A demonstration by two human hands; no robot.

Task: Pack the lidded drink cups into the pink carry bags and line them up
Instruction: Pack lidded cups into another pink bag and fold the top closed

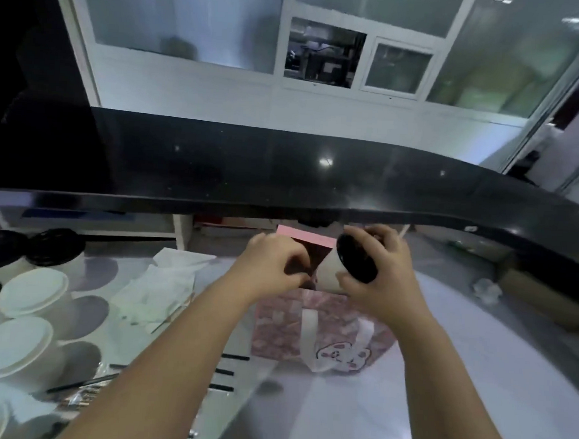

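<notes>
A pink carry bag (322, 332) with a rabbit print and white handles stands on the worktop in front of me. My left hand (272, 268) pinches the bag's near rim and holds its mouth apart. My right hand (379, 277) grips a white cup with a black lid (349, 266), tilted with its base pointing down into the bag's mouth. The bag's far wall (305, 235) rises behind the cup.
Several white cups with white lids (32, 293) and black lids (55, 245) stand at the left. Clear plastic wrapping (163, 290) and black straws (223, 372) lie beside the bag. A black counter ledge (284, 172) overhangs the far side.
</notes>
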